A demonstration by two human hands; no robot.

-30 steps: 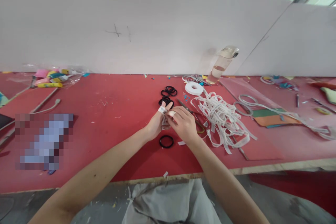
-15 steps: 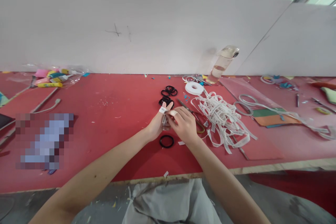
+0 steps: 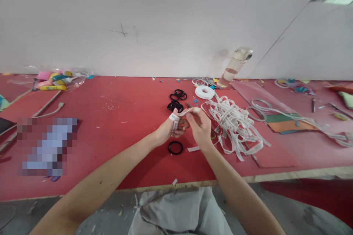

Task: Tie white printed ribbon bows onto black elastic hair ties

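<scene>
You have the printed white ribbon (image 3: 174,118) in your hands, just beyond the lone black ring (image 3: 175,148), which lies flat on the red tabletop (image 3: 124,125). The ribbon goes around the thumb of your left hand (image 3: 166,130), and some hangs by the palm; whether that hand's curled fingers clamp any of it, you cannot tell from here. Your right hand (image 3: 201,125), beyond the lone black ring and to its right, pinches a stretch of the same ribbon between thumb and forefinger, and it spans the gap between your hands.

As a judgement, you are partway: the turn around the thumb is made, while the stretch between your hands is not yet laid against it or fastened. No ribbon shows on any black ring. Two heaps lie beyond the lone black ring, the nearer heap (image 3: 175,107) and the farther heap (image 3: 179,94), apparently untouched by ribbon.

To the right of the lone black ring is a cut white strip (image 3: 193,149), and farther right the tangled ribbon pile (image 3: 231,115), suggesting plenty remains. Scissors (image 3: 213,134) lie mostly hidden behind your right hand. Beyond and right of the lone black ring sits the white tape roll (image 3: 199,94).
</scene>
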